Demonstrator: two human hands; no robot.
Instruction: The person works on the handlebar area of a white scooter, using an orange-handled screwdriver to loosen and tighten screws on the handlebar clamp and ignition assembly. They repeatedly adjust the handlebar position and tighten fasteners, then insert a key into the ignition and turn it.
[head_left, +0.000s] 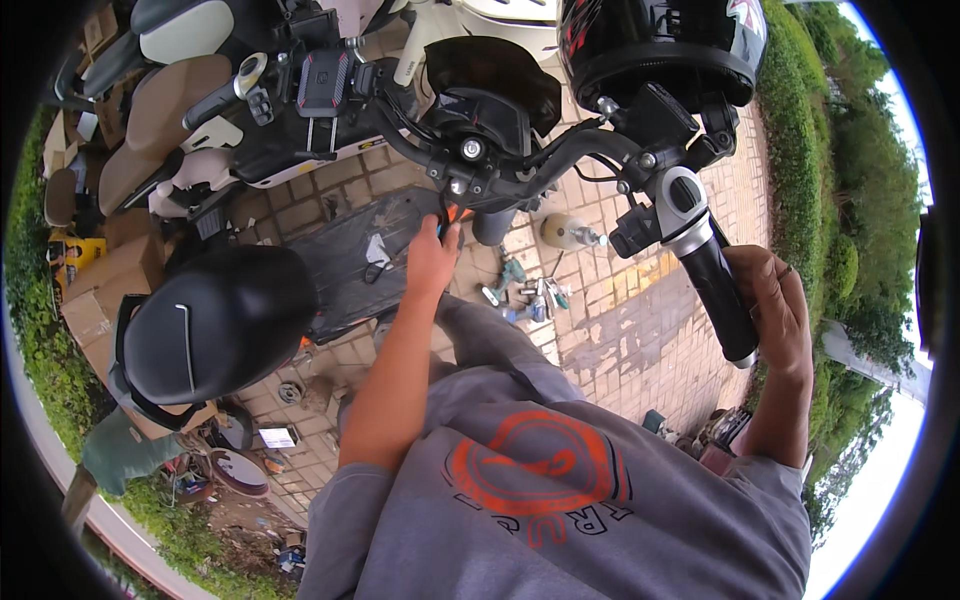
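In front of me stands an electric scooter with a black handlebar [575,150], a footboard [345,240] and a black seat [220,320]. My left hand [432,258] is closed just below the handlebar's centre, by the steering column. A bit of orange and blue shows at its fingers, but what they grip is mostly hidden. At the right end of the bar, my right hand [775,300] curls around the black handlebar grip [722,300] from its outer side. A small white and black item [376,255] lies on the footboard, left of my left hand.
A black helmet [660,55] sits over the handlebar's far right. On the paving lie a green cordless drill [511,270] and several loose tools; a spray bottle [570,232] stands close by. Other scooters [180,90] and cardboard boxes [115,280] crowd the left. A hedge [795,150] runs along the right.
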